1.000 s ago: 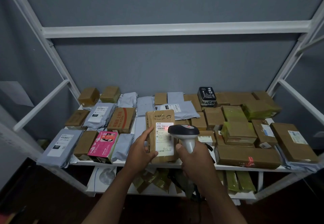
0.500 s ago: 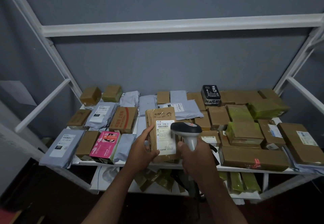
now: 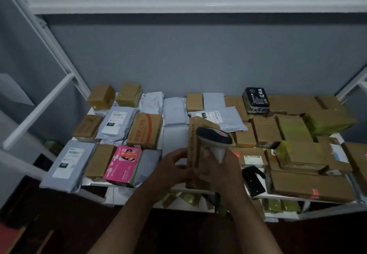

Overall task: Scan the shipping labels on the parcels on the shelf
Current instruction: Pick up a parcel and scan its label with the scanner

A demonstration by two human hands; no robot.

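Now the person is holding a brown cardboard parcel [image 3: 195, 146] on edge above the front rim of the white shelf [image 3: 99, 183], its narrow printed side turned towards the camera. The left hand [image 3: 174, 169] is gripping the parcel's lower left edge, fingers curled round it and thumb lying across the near face. The right hand [image 3: 224, 171] is wrapping its fingers tight round the pale handle of a barcode scanner [image 3: 215, 140], whose dark head is sitting just right of the parcel's upper half, touching or nearly touching it; which of the two, the blur is hiding. The shipping label on the held parcel is not showing from this angle.

Left of the held parcel, a pink box [image 3: 123, 164] is lying at the shelf's front edge, with a dark grey mailer tucked between the two. Farther left of the held parcel, a grey mailer bag [image 3: 67, 165] with a white label is overhanging the front rim. Behind the held parcel, a pale mailer [image 3: 220, 118] is showing a barcode label face up, and a black box [image 3: 256, 99] with white lettering is sitting behind and to the right, near the grey wall. Right of the held parcel, stacked brown cartons are crowding the shelf, and a small black object [image 3: 254, 180] is lying just beside the right wrist.
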